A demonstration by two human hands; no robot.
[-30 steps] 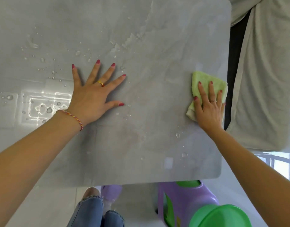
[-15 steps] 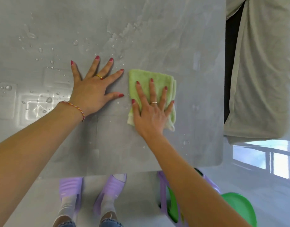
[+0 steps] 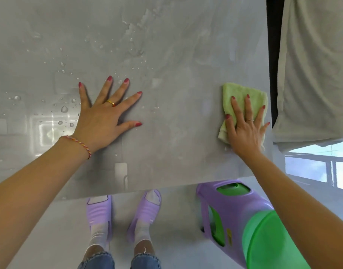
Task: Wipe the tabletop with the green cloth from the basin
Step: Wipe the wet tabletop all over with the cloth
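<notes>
The grey marble-patterned tabletop (image 3: 176, 78) fills most of the view, with water drops scattered on its left half. A folded green cloth (image 3: 238, 94) lies flat near the table's right edge. My right hand (image 3: 244, 129) presses down on it with straight, spread fingers. My left hand (image 3: 102, 117) rests flat on the tabletop left of centre, fingers splayed, holding nothing. The green basin (image 3: 267, 243) stands on the floor at the lower right, partly hidden behind my right forearm.
A purple and green plastic stool (image 3: 230, 206) stands under the table's near right corner. A grey fabric-covered piece of furniture (image 3: 312, 74) sits just beyond the right edge. My feet in purple slippers (image 3: 143, 210) stand at the near table edge.
My right hand slid the cloth from the right edge to the middle beside my left hand, then back to the right edge. My left hand stayed planted.
</notes>
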